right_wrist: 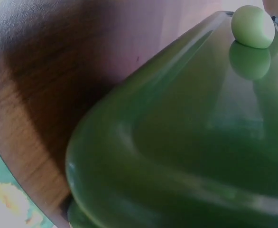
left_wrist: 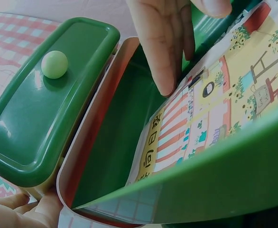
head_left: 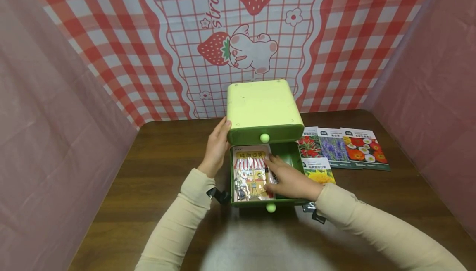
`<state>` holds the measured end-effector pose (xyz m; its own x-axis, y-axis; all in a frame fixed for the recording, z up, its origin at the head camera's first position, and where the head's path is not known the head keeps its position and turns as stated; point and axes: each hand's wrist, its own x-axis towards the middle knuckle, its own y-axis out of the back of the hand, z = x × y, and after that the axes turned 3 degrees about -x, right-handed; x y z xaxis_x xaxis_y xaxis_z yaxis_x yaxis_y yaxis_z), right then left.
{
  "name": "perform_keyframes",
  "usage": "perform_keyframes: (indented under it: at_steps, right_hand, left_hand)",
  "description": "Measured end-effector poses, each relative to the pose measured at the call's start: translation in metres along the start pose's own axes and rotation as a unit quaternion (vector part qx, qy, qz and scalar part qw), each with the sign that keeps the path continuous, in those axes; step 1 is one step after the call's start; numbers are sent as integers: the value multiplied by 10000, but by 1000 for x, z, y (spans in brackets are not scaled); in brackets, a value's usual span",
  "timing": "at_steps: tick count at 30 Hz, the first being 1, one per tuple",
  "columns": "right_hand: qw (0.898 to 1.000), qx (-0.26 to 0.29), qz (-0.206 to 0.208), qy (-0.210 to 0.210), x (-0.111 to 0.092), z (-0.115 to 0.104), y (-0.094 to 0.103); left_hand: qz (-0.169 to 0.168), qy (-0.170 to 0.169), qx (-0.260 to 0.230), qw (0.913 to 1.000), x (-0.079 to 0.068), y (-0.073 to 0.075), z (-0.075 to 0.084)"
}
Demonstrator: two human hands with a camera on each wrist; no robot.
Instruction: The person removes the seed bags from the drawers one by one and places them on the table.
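A two-tier drawer box [head_left: 264,101] has a pale yellow-green top and green drawer fronts. Its lower drawer [head_left: 295,151] is pulled out; the upper one is closed. Inside the lower drawer lies a printed packet [head_left: 249,176] with a striped awning picture, also seen in the left wrist view as a packet [left_wrist: 224,104]. My right hand [head_left: 291,178] reaches into this drawer, its fingers extended and touching the packet's right part. My left hand [head_left: 216,147] rests against the box's left side, its fingertips near the upper front corner. In the right wrist view the drawer front [right_wrist: 186,137] hides the right hand.
Several flower-picture packets lie right of the box: one with red flowers [head_left: 309,145], one with lavender [head_left: 334,149], one with orange poppies [head_left: 366,149] and one with a yellow flower [head_left: 320,174]. A checked strawberry cloth [head_left: 178,60] hangs behind the wooden table [head_left: 148,188].
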<state>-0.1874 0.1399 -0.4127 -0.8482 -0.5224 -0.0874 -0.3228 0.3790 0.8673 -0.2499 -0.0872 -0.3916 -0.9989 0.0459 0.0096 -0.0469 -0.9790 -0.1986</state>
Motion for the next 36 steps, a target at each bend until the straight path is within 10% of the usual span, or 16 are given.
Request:
perform_keyframes:
  at_steps: [36]
  right_hand:
    - [9731, 2149, 521, -639, 2, 3, 5]
  left_hand:
    - [1, -14, 67, 10000, 0, 1, -1]
